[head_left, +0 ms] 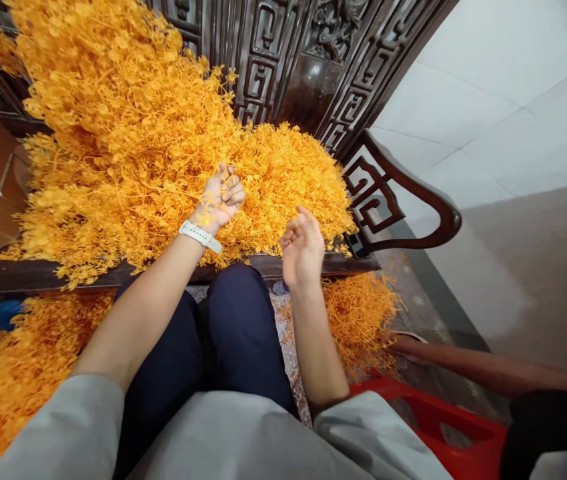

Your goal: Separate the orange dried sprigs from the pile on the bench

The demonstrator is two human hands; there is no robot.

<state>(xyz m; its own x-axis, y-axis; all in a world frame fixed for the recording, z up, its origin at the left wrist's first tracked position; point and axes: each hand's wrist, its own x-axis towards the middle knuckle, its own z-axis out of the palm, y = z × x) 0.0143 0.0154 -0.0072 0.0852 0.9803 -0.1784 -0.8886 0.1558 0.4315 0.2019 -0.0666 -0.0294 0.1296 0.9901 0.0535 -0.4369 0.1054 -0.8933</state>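
A big heap of orange-yellow plastic flower sprigs (128, 133) with thin, branching stems covers the carved wooden bench in front of me. My left hand (222, 199), palm up with a white watch band (200, 236) at the wrist, is at the front of the heap. Its fingers curl around a thin plastic flower sprig (207, 208), which trails over the palm toward the wrist. Farther right, my right hand (304, 245) is raised over the bench's front edge, fingers loosely bent and apart. Nothing shows in it.
More orange sprigs lie on the floor (363, 320) and at lower left. The bench has a dark armrest (413, 200) on the right and a carved backrest (283, 60). A red plastic stool (443, 427) and another person's leg (488, 367) are at lower right.
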